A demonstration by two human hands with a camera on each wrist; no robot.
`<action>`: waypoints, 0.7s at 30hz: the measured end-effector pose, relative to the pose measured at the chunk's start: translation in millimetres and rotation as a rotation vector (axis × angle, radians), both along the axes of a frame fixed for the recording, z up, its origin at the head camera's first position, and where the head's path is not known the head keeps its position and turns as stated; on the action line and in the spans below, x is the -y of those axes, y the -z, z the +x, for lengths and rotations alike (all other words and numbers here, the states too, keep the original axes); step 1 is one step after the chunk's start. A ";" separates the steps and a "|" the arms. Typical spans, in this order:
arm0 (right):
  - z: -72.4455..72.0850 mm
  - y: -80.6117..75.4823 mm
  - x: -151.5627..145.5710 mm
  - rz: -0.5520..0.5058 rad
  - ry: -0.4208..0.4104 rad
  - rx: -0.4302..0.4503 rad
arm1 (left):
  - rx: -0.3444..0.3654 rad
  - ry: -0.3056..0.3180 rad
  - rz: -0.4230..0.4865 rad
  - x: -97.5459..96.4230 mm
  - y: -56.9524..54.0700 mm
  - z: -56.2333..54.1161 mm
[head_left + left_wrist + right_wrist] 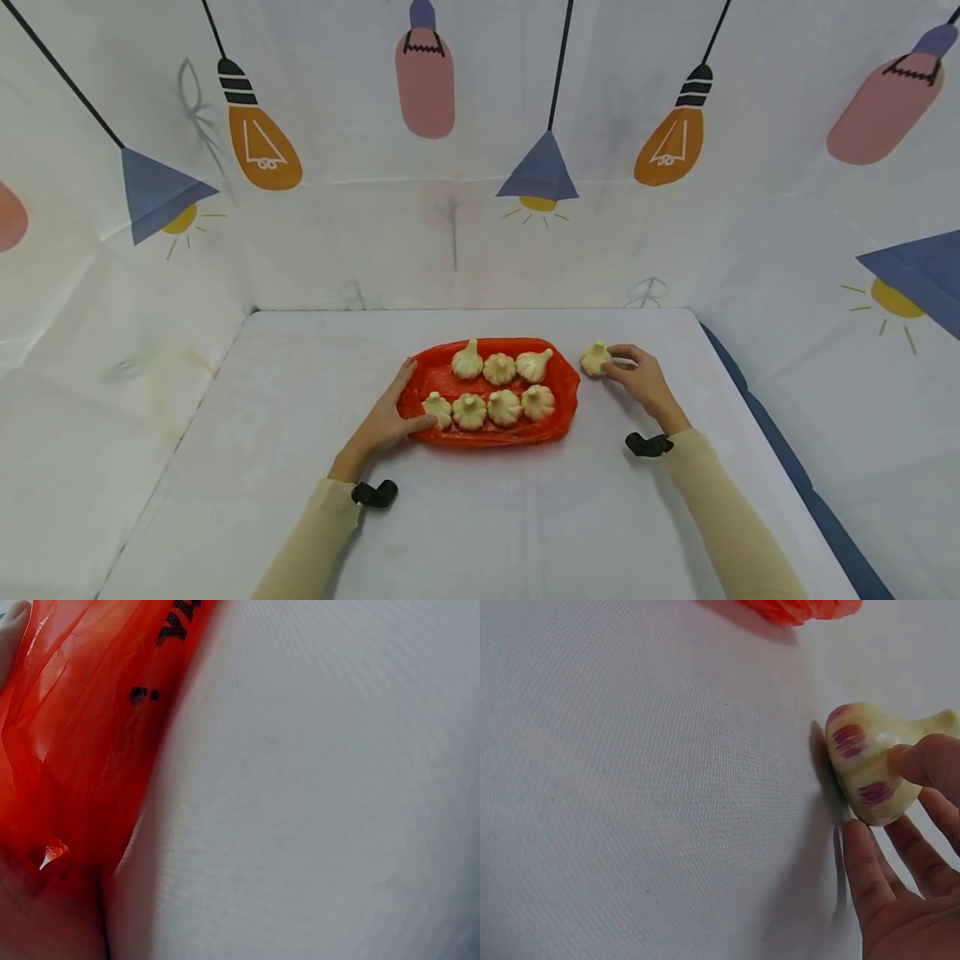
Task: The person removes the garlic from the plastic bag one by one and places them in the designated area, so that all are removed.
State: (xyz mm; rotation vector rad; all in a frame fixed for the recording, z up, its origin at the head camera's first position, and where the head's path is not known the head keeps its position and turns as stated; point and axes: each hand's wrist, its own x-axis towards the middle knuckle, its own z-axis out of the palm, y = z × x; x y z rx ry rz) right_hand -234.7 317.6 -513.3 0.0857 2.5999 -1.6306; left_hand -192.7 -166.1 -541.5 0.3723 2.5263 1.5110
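Observation:
A tray wrapped in red plastic (517,437) lies on the white table, holding garlic bulbs (504,408) in two rows. Three bulbs are in the far row and several in the near one. My left hand (386,421) grips the tray's left end, its thumb over the near corner by a bulb and its fingers along the far side. To the right of the tray, my right hand (641,379) pinches one garlic bulb (595,358) between thumb and fingers. That bulb (874,765) shows purple patches in the right wrist view, low over the table.
White cloth walls printed with lamps (540,167) and bulbs rise behind and beside the white table (480,517). A dark blue strip (772,433) runs along the table's right edge. Each wrist wears a black band (648,445).

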 end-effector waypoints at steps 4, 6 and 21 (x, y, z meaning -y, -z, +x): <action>-0.6 1.3 1.1 0.009 -0.002 -0.013 | -0.002 0.001 -0.004 0.6 0.3 0.1; -1.5 1.8 2.0 0.007 0.003 -0.018 | -0.005 0.002 -0.006 0.8 0.7 -0.1; -8.2 8.5 9.1 -0.037 0.021 -0.051 | 0.006 0.004 -0.006 -0.5 0.1 0.3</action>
